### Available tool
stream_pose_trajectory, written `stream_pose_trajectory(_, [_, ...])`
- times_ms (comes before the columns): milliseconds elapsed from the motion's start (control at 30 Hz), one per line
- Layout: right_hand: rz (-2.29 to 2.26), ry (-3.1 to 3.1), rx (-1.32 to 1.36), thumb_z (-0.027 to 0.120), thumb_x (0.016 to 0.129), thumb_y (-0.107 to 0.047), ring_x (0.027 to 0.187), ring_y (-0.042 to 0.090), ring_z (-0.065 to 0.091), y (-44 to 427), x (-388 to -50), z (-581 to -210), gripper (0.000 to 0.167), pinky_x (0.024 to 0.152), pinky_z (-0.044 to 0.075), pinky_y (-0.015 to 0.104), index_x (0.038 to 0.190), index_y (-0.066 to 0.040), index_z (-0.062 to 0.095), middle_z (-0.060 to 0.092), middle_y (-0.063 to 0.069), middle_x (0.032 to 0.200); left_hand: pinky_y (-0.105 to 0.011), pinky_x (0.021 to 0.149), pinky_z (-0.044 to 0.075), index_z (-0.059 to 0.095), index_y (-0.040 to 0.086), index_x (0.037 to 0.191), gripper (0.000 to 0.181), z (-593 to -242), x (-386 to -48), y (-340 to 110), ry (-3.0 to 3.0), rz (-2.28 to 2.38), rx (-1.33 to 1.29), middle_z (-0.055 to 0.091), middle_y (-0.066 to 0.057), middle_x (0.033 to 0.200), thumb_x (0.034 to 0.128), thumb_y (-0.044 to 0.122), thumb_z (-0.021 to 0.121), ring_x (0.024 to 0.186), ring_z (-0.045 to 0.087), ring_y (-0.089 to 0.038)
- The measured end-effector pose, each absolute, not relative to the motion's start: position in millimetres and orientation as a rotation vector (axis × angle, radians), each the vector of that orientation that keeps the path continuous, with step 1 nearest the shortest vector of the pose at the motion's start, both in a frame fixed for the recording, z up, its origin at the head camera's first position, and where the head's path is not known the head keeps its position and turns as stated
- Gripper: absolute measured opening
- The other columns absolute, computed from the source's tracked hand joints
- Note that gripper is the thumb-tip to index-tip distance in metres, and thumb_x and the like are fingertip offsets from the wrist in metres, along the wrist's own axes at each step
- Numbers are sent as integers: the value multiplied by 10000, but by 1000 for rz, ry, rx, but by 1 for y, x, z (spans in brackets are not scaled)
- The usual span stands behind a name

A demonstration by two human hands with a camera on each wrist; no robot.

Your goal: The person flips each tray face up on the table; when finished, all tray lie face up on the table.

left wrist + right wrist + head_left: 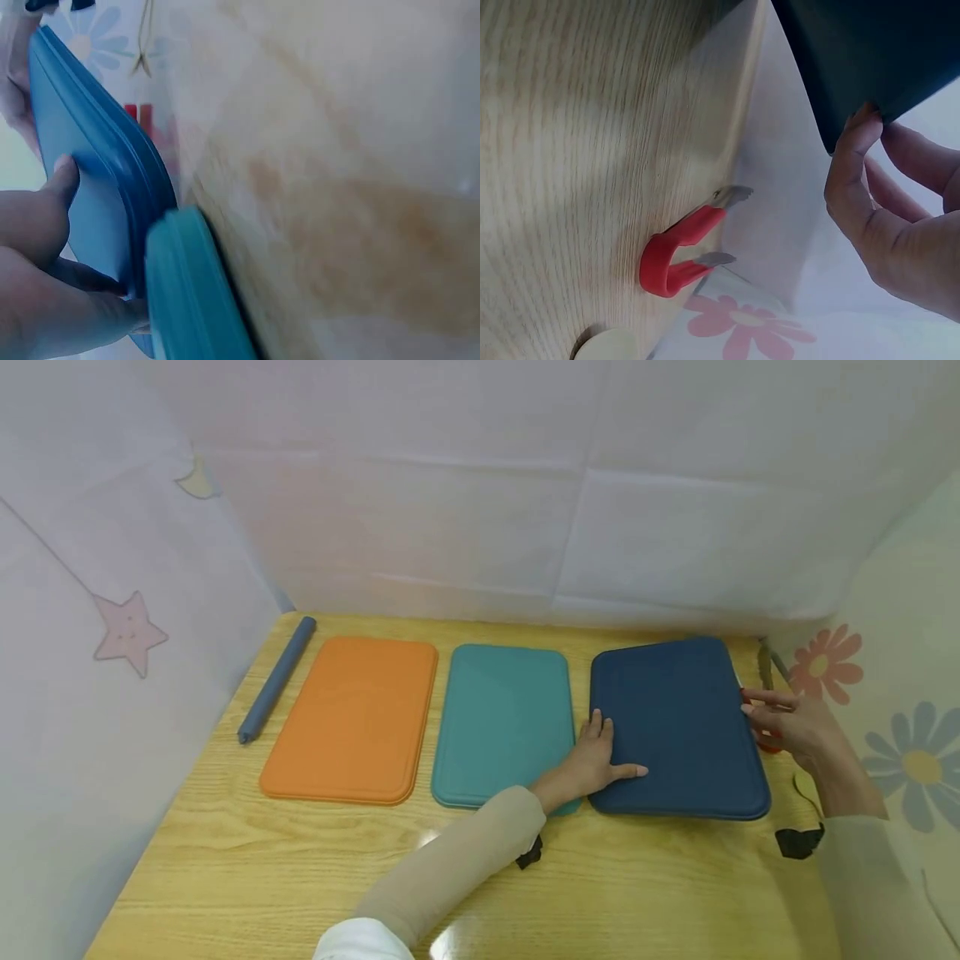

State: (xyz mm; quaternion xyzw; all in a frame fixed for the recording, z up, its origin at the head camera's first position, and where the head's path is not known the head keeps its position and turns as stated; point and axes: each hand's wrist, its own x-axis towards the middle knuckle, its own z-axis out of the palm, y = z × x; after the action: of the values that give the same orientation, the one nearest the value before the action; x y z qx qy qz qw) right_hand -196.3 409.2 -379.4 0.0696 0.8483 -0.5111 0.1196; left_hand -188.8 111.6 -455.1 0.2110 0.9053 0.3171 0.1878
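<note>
A dark blue flat rectangular case [675, 727] with rounded corners lies at the right of the table, its right side raised. My right hand [806, 727] pinches its right edge; in the right wrist view, the fingers [851, 165] and thumb hold a corner of the panel [877, 67]. My left hand [588, 764] rests on its left edge, with the thumb stretched over the top face. Beside that hand lies a teal case [502, 727], near the blue case's ridged edge [135, 172]. The right wrist view shows a red U-shaped tool [660, 262] with two metal ends under the raised side.
An orange case [348, 718] lies left of the teal one, and a grey-blue roll [277, 681] is at the left table edge. Small black pieces [799, 842] lie near each forearm. White cloth walls [480, 527] enclose the wooden table [300, 877].
</note>
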Motion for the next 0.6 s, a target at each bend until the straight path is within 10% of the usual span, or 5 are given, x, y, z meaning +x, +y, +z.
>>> stream_pose_trajectory(200, [-1421,2545,177,515,1001,-299,840,-20,605,408,-195,-385,669,732,549,218,1516,15,225,392,154,1300,-477,1053,384,69,226,1566,1086,-453,-164,108,2529,791,784,-64,-103,1609,767,626,686,1425,-10,-469])
stream_pose_trajectory(600, [-1623,2419,74,543,993,-235,730,61,542,407,-189,-370,587,603,475,236,1514,-130,292,512,-166,991,-461,1041,399,90,250,1565,1021,-440,-145,106,2511,767,748,12,-115,1609,817,344,778,1392,194,-487])
